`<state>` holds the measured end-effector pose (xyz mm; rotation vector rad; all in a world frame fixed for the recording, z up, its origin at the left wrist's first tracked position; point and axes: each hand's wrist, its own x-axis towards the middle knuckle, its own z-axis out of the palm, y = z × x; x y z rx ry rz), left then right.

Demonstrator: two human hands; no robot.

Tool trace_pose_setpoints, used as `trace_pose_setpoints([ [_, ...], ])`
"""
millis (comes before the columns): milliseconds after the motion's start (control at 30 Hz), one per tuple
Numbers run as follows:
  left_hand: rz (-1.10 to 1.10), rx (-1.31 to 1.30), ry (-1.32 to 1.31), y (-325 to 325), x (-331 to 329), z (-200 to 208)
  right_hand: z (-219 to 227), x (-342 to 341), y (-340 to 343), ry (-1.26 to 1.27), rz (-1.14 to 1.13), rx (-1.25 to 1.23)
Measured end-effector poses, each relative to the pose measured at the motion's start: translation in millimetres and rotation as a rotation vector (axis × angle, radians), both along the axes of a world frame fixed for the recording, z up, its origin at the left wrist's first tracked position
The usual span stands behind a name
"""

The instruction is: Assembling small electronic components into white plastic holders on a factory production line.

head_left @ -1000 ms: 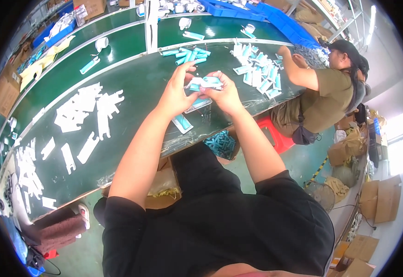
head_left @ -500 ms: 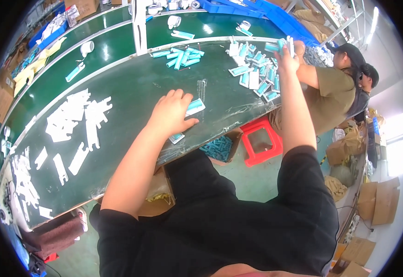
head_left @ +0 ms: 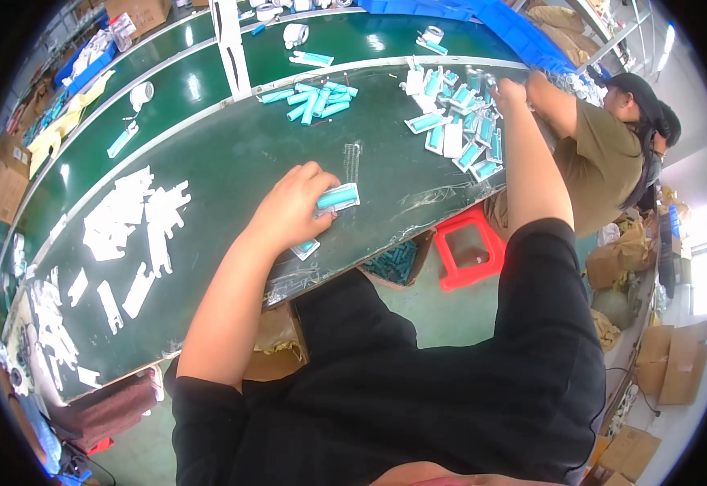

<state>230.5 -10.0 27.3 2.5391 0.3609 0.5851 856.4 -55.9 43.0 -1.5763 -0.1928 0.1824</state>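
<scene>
My left hand (head_left: 293,202) is closed on a white plastic holder with a teal cylindrical cell (head_left: 338,197) in it, thumb at the near side and fingers at the far side. A second teal-and-white piece (head_left: 306,248) lies on the green table just below that palm. My right hand (head_left: 510,95) reaches to the far right, at the back edge of a heap of teal cells in white holders (head_left: 459,121). Its fingertips are blurred and partly hidden, so whether they hold anything does not show.
Loose teal cells (head_left: 313,102) lie in the table's middle, white empty holders (head_left: 119,212) on its left. A conveyor (head_left: 187,77) runs behind. A co-worker (head_left: 604,166) sits at the right. Below stand a red stool (head_left: 495,251) and a carton of teal pieces (head_left: 394,263).
My right hand has lowered to the heap; the teal-and-white pieces seen in it before no longer show there. My left fingers have drawn in around the holder, exposing more of it.
</scene>
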Motion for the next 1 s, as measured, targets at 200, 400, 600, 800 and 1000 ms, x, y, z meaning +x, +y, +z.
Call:
trace_pose_setpoints([
  [200,-0.065,-0.152,-0.108,7.3,3.7,-15.3,1.7,-163.4,-32.9,-0.713,0.107,-0.232],
  [400,-0.063,-0.376,-0.195,17.7,0.1,-9.2,18.8,-419.5,-95.6,-1.139,0.911,-0.315],
  [600,-0.198,-0.543,-0.060,55.7,1.8,-26.4,-33.8,-486.0,-60.7,-0.849,0.882,-0.258],
  [800,0.269,-0.371,-0.603,87.6,-23.1,-24.6,-35.2,-522.7,-62.5,-1.133,0.775,-0.564],
  [1000,0.390,-0.389,-0.611,85.5,-30.5,-33.5,-25.7,-558.9,-82.0,-1.280,0.799,-0.856],
])
